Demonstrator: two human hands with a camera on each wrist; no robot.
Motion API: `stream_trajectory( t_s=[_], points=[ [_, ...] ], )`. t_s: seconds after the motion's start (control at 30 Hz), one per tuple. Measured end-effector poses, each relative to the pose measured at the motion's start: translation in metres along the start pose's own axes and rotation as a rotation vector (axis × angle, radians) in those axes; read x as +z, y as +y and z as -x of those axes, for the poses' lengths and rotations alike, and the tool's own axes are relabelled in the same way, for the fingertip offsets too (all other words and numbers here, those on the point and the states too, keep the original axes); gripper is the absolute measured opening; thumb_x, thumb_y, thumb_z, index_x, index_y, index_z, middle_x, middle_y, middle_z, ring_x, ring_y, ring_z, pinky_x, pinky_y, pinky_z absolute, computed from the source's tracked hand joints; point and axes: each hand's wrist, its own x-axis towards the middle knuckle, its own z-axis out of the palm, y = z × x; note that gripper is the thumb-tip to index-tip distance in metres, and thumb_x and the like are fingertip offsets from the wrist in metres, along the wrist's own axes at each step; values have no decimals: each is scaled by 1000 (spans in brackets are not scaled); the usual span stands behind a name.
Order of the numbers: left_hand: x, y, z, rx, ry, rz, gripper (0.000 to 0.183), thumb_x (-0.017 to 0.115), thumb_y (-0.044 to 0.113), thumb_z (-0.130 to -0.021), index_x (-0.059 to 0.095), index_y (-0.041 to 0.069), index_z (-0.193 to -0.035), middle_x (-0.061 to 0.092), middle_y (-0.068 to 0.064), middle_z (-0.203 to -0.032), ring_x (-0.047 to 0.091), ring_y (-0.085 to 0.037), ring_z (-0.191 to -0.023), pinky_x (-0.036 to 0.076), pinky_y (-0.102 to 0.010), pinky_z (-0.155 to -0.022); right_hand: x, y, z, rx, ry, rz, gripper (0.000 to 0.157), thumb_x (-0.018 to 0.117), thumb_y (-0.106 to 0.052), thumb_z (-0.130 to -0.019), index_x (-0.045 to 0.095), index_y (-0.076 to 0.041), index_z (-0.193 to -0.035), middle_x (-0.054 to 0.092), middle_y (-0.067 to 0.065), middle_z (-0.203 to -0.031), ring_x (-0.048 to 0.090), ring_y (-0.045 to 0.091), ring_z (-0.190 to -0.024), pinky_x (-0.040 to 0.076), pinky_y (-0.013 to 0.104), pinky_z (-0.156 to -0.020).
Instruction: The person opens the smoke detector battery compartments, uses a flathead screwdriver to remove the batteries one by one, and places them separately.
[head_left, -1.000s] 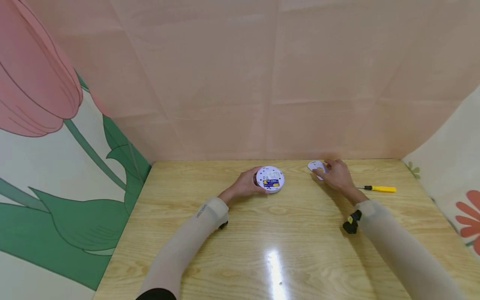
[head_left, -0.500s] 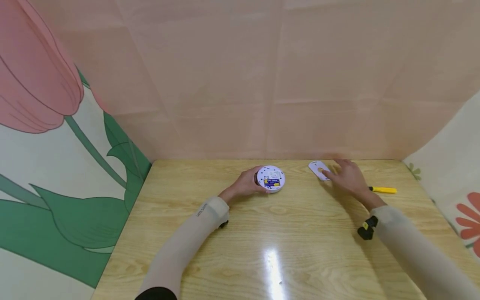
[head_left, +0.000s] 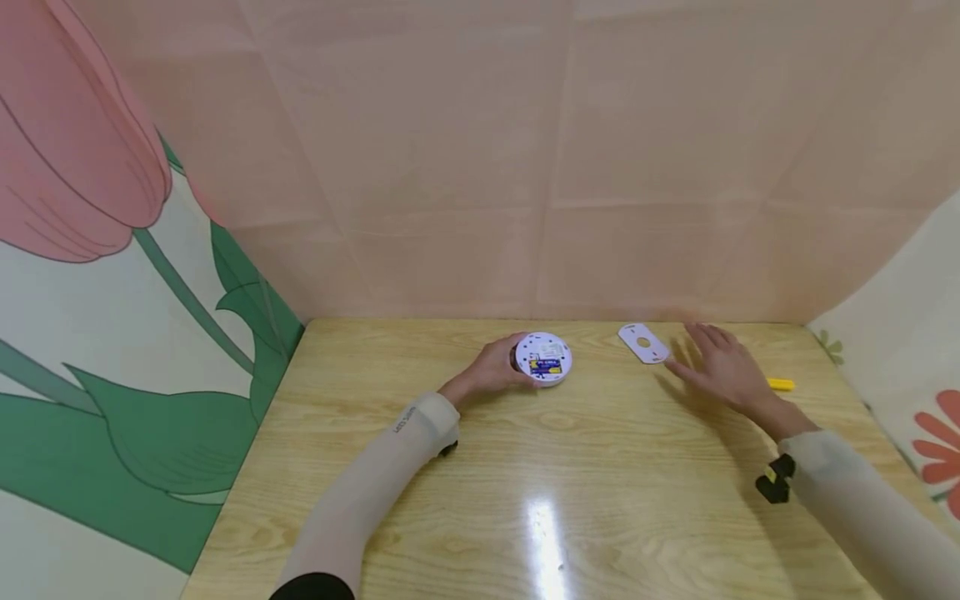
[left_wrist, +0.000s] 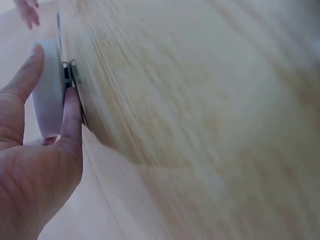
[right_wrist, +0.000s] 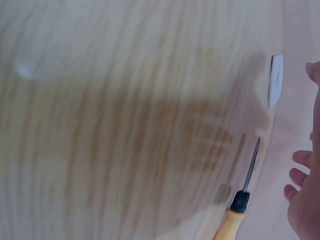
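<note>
My left hand (head_left: 495, 364) grips the side of a round white smoke detector (head_left: 551, 348), with the thumb on one side and fingers on the other. A blue-and-yellow battery (head_left: 545, 367) shows in its upturned face. In the left wrist view the detector (left_wrist: 48, 90) appears edge-on between thumb and fingers. A flat white mounting plate (head_left: 632, 336) with a round hole lies on the table to its right. Just right of that plate, my right hand (head_left: 723, 367) hovers with fingers spread, holding nothing. Beneath it lies a screwdriver (head_left: 782, 384), mostly hidden in the head view.
Wood-grain table (head_left: 480, 483) runs back to a plain pinkish cloth wall (head_left: 435, 208). In the right wrist view the screwdriver (right_wrist: 240, 202) shows its yellow handle, black collar and thin metal shaft, with the mounting plate (right_wrist: 276, 82) beyond its tip.
My right hand has let go of the mounting plate, leaving it on the table, and has moved right, over the screwdriver. The left hand and smoke detector have stayed nearly still.
</note>
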Motion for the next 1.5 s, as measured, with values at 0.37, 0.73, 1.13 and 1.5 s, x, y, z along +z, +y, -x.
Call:
stream_trajectory(
  t_s=[0.37,0.73,1.13,1.5],
  points=[
    [0,0,0,4,2,8,99,97,20,-79,42,9,-162,53,-9,-159,49,-23,-147,35,-35,-125,-6,21,28,-38,-44,76,95,65,-53,-100,26,6,-164,34,39,-161,32,59,-147,17,64,-127],
    [0,0,0,5,5,-4,99,97,23,-79,43,10,-161,55,-7,-158,50,-20,-145,36,-34,-124,-2,56,51,-83,-15,94,91,74,-47,-96,34,0,-163,42,38,-155,37,61,-140,28,75,-113],
    [1,-1,-1,1,-1,-2,100,96,22,-80,42,10,-162,53,-8,-159,50,-21,-146,37,-34,-124,0,73,65,-191,86,38,73,80,-31,-91,52,3,-149,54,33,-140,48,58,-125,38,74,-98],
    [1,-2,0,3,1,3,97,96,21,-80,43,11,-162,54,-7,-159,50,-20,-146,36,-33,-124,7,91,71,-166,90,-6,52,74,-20,-98,60,-3,-145,56,32,-142,50,60,-124,38,77,-94]
  ],
)
